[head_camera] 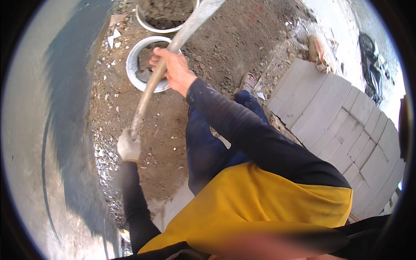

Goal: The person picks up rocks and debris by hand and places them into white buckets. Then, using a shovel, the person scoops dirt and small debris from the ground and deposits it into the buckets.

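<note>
A long pale tool handle (148,94) slants from lower left to the top edge, where it widens; its far end is cut off by the picture. My left hand (128,145), in a whitish glove, is closed around its lower end. Higher up, my bare right hand (174,66) grips the same handle. Behind the handle sits a round white-rimmed container (132,68) with brown material inside. A second, larger round container (159,30) stands just above it and holds loose soil or rubble that looks blurred.
Brown soil (165,123) with stones and white shards surrounds my feet. To the right lies a stack of grey blocks (325,107), with a torn sack (318,50) at its upper corner. A motorcycle (372,68) stands beyond. Grey concrete (29,130) runs along the left.
</note>
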{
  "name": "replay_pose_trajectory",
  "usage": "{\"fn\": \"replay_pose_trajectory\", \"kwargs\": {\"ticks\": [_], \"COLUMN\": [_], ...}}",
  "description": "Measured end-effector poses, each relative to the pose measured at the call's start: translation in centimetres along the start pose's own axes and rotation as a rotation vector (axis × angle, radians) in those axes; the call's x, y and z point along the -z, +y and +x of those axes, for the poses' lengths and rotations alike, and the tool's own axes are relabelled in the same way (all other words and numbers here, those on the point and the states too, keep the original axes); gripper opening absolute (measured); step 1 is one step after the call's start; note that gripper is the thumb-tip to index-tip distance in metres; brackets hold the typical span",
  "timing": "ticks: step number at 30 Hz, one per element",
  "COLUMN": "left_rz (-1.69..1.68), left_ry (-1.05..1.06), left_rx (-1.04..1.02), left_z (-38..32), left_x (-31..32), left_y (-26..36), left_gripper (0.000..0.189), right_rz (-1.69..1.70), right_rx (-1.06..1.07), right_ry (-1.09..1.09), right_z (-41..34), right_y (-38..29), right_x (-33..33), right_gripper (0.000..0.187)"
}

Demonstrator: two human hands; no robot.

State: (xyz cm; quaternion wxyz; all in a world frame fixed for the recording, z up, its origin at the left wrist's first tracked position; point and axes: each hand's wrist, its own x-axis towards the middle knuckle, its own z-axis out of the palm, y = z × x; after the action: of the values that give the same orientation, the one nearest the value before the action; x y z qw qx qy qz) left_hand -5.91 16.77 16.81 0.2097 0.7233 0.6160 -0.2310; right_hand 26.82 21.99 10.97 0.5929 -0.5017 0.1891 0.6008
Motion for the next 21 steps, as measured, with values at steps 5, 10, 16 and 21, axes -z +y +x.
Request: {"fn": "replay_pose_trajectory", "kwargs": {"ticks": [5,10,16,21], "left_rz": [-0.441,-0.743,-0.575,-0.702], "left_ry": [-0.281,-0.55,-0.74,-0.639], "left_rx": [-0.408,-0.412,0.12,0.126], "left_z": [-1.2,1.4,-11.3,-18.3], "left_x": [-10.5,-19.7,-27.0,-27.9], "left_y": [17.0,33.5,32.8,29.7], "left_gripper": [0.041,0.056,0.053,0.046], "right_rz": [-0.267,-0.483,-1.183,-0.583], "right_rx": [0.404,0.638,-0.079,0.088], "right_ry": [0.33,0.587,0.649,0.593], "right_z": [0.5,11.7,12.6,7.8], "right_y": [-9.3,-20.0,-1.0,2.4], "right_x": [16.2,31.5,45.3,46.4], "right_gripper": [0.034,0.036,0.036,0.036]}}
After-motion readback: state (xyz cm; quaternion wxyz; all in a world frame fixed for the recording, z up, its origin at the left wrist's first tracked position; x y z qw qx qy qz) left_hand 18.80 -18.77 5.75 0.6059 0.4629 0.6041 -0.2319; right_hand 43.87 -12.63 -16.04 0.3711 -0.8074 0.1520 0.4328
